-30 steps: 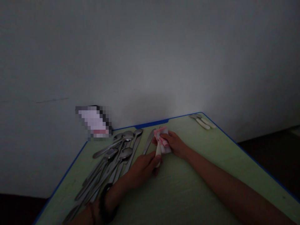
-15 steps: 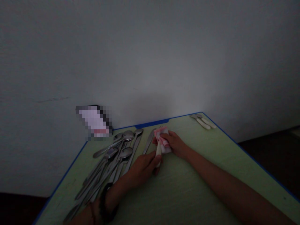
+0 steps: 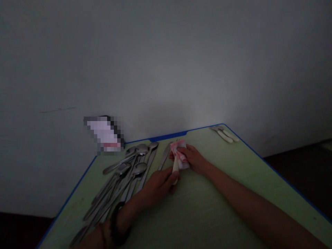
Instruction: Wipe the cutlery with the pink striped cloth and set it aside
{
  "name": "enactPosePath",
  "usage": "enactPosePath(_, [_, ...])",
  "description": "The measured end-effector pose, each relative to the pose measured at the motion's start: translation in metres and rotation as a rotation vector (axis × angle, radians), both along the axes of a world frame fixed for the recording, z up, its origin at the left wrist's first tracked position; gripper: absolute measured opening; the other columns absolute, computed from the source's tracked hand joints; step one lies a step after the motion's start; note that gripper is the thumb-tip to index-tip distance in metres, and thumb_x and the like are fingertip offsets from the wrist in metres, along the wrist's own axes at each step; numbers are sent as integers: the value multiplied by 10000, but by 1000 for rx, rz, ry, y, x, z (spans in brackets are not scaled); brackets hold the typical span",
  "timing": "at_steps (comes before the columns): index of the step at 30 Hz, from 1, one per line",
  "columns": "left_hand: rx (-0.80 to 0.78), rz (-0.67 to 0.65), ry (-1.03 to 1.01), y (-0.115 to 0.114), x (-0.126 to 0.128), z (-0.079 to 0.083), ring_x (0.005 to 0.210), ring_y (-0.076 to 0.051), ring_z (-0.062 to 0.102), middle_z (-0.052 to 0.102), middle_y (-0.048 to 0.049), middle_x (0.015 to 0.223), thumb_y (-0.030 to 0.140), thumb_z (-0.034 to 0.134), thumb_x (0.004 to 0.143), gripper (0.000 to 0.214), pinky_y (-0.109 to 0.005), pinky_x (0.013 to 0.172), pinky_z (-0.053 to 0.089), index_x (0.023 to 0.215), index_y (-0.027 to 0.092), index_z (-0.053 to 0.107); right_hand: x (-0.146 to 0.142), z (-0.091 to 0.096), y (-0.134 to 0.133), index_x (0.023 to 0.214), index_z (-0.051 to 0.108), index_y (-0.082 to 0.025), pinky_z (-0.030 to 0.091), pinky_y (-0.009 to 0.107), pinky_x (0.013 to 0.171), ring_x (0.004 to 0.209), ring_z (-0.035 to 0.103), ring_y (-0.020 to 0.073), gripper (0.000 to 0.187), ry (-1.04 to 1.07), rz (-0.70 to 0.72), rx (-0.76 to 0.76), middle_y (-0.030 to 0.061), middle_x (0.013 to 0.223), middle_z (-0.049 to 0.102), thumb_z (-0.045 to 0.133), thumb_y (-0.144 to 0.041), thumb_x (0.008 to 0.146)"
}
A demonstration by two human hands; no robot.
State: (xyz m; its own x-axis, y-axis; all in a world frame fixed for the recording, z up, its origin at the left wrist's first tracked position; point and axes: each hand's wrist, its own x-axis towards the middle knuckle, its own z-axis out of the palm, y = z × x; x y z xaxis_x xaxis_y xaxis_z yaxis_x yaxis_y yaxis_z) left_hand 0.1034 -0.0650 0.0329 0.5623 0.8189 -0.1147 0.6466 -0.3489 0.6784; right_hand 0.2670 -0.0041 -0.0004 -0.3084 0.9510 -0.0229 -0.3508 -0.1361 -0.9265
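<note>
My right hand (image 3: 195, 159) is closed around a pink and white cloth (image 3: 180, 154) on the green table (image 3: 207, 211). My left hand (image 3: 158, 185) pinches the white handle of a utensil (image 3: 175, 167) whose upper part is wrapped in that cloth. A dark band sits on my left wrist. A pile of several metal spoons (image 3: 124, 173) lies just left of my left hand, and one metal knife (image 3: 165, 157) lies beside the cloth.
Two white-handled utensils (image 3: 224, 134) lie at the table's far right corner. A blurred-out object (image 3: 104, 134) leans against the grey wall behind the table's far left corner. The table has a blue rim; dark floor lies beyond both sides.
</note>
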Motion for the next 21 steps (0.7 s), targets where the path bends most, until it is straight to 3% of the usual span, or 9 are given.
enactPosePath(21, [1, -9, 17, 0, 0, -1, 638, -129, 553, 599, 13, 676, 457, 239, 949, 432, -232, 647, 390, 764, 181, 515, 1, -1, 0, 790, 654, -146, 472, 306, 651, 655, 596, 162, 252, -46, 3, 35, 71, 768, 675, 552, -374, 757])
